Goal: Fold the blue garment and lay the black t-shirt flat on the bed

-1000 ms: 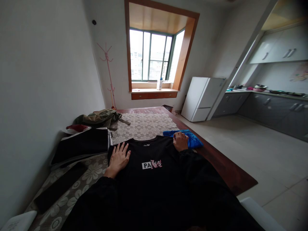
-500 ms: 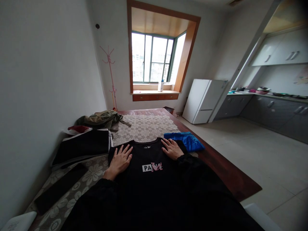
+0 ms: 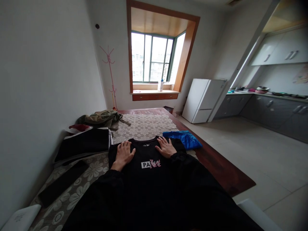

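A black T-shirt [image 3: 144, 175] with a "PAWS" print on its chest lies spread on the table, collar pointing away from me. My left hand [image 3: 124, 154] rests on its left shoulder, palm down and fingers apart. On the right shoulder area, near the collar, my right hand [image 3: 166, 147] lies flat with its fingers spread. Neither hand grips the cloth. Just beyond my right hand is a folded blue garment [image 3: 186, 139]. The lower part of the T-shirt blends into my dark sleeves and is hard to make out.
Folded black clothes [image 3: 83, 145] and a camouflage bag or garment [image 3: 101, 118] lie along the left wall. A long dark object [image 3: 64, 183] and a white box-like object [image 3: 22, 218] are at the near left. Lace cloth [image 3: 144, 125] covers part of the red-brown table [image 3: 226, 173].
Both hands have shifted slightly inward over the T-shirt, closer to each other. The view has tilted a little. The T-shirt's collar has moved slightly away from me.
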A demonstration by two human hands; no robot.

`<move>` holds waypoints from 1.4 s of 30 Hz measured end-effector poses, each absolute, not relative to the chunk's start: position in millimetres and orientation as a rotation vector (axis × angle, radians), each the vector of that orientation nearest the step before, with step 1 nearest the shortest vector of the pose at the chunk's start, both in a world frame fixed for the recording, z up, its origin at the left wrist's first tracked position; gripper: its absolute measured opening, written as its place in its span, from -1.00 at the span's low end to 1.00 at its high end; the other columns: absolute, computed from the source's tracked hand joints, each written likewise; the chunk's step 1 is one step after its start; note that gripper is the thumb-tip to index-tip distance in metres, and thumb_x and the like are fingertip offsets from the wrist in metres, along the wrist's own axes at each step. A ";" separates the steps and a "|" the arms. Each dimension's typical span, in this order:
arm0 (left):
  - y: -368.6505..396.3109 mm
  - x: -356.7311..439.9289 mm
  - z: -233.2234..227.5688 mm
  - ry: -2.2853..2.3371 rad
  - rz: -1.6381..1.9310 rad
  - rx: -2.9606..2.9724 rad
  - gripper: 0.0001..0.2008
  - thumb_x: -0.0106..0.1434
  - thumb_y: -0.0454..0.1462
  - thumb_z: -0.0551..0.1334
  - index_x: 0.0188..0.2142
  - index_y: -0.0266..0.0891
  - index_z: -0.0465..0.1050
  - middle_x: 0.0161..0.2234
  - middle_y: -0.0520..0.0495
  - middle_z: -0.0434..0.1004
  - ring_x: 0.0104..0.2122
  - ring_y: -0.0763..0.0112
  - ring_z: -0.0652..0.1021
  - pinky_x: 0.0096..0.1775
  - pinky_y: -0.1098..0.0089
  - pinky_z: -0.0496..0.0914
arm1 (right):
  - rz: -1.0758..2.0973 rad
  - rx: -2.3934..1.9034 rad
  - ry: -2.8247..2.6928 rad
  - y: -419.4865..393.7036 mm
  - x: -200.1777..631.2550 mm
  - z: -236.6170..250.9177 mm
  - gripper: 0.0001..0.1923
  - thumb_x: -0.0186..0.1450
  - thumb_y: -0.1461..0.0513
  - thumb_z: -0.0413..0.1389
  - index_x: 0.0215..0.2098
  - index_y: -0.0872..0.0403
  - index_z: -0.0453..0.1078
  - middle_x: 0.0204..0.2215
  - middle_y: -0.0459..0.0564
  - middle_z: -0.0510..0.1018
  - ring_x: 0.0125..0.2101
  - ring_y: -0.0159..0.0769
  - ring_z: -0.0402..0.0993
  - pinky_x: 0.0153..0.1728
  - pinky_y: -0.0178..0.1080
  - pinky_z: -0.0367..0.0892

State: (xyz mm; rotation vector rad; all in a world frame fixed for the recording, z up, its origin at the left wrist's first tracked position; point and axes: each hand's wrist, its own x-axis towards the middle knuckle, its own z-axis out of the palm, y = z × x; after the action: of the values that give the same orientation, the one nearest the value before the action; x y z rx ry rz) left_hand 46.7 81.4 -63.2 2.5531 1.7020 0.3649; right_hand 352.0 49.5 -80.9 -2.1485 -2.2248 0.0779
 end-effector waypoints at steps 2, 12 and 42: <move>81.6 47.3 -65.5 1.613 0.353 2.584 -0.47 0.47 -0.04 -0.07 0.32 -0.09 0.30 0.42 -0.09 0.28 0.41 0.17 0.23 0.42 0.04 0.05 | 0.090 -2.149 -2.236 49.1 351.7 -80.8 -0.20 0.49 -0.17 -0.32 0.55 0.04 -0.13 0.55 0.03 -0.11 0.52 0.02 -0.33 0.43 0.34 -0.37; 87.3 50.2 -71.8 1.586 0.253 2.567 -0.32 0.45 0.01 -0.11 0.48 -0.14 0.04 0.50 -0.07 0.05 0.49 0.19 0.06 0.45 -0.05 -0.06 | 0.189 -2.148 -2.233 51.1 353.3 -77.1 0.00 0.39 -0.36 -0.32 0.56 0.04 -0.20 0.55 0.07 -0.17 0.52 0.07 -0.38 0.42 0.32 -0.45; 85.0 53.7 -79.2 1.621 0.242 2.577 -0.31 0.48 -0.01 -0.17 0.49 -0.27 -0.01 0.50 -0.16 0.05 0.50 0.15 0.01 0.45 -0.06 -0.05 | 0.066 -1.698 -2.434 34.8 342.2 -68.8 -0.16 0.43 -0.28 -0.12 0.53 -0.14 -0.04 0.54 -0.08 -0.11 0.52 0.05 -0.32 0.45 0.25 -0.44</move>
State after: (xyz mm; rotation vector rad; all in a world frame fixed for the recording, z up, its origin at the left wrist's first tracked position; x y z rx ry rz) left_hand 53.7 85.0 -79.2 2.5771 1.6212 0.2418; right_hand 342.2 34.8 -68.8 -1.6978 -2.4338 0.0660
